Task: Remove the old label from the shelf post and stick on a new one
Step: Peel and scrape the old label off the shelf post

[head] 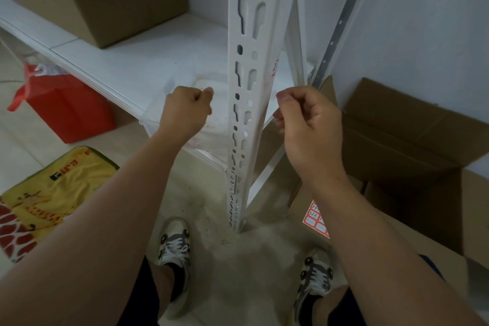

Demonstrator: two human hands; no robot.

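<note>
Both hands flank the shelf post (248,82). Right hand (308,124) curls at the label (275,69) edge, likely peeling; grip contents unclear. Left hand (186,111) fisted, empty.

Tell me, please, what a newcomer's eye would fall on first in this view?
First the white slotted shelf post rising through the centre, with the left hand and right hand curled either side of it. Then the red bag under the shelf at left, and the red-bordered label sheet on the cardboard at lower right.
</note>
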